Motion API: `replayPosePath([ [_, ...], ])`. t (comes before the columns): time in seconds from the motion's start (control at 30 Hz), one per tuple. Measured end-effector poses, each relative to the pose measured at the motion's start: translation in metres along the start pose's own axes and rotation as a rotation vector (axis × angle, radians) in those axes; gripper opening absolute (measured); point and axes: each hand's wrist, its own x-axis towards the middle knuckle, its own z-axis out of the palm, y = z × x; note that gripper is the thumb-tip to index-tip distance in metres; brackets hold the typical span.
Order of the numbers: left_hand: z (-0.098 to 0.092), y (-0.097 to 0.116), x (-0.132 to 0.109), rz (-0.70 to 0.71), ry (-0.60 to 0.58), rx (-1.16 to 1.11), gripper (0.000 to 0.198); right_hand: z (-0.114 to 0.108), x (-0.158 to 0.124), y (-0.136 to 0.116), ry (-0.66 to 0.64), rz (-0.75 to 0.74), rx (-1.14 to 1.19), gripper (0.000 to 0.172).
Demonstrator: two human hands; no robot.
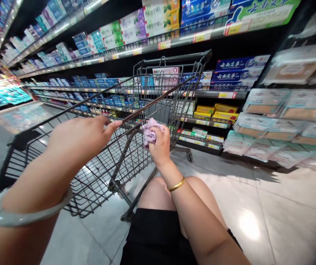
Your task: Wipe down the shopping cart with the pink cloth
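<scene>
A wire shopping cart stands in front of me in a store aisle. My left hand rests on the cart's near top rim, fingers curled over the wire; a pale bangle circles that wrist. My right hand is closed on a crumpled lilac cloth, pressed against the side rim of the cart. A gold bracelet sits on the right wrist. My knees and black shorts show below the hands.
Long shelves of boxed toothpaste run along the aisle behind the cart. Hanging packets fill a rack at the right. Glossy floor tiles spread to the right and front. A further display stands at the far left.
</scene>
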Motion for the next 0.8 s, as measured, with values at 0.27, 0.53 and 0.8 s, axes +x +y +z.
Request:
replayPosePath([
  [0.27,0.016,-0.002,0.007,-0.013,-0.135,-0.076,0.074,0.014,-0.013,0.022,-0.012,0.078,0.086,0.058],
  [0.53,0.021,0.002,0.007,-0.040,-0.065,-0.067,0.080,0.024,-0.025,0.020,0.190,0.507,0.269,0.033],
  [0.8,0.019,0.013,0.007,-0.060,-0.036,-0.080,0.081,0.025,-0.035,0.001,0.000,0.185,0.218,0.041],
])
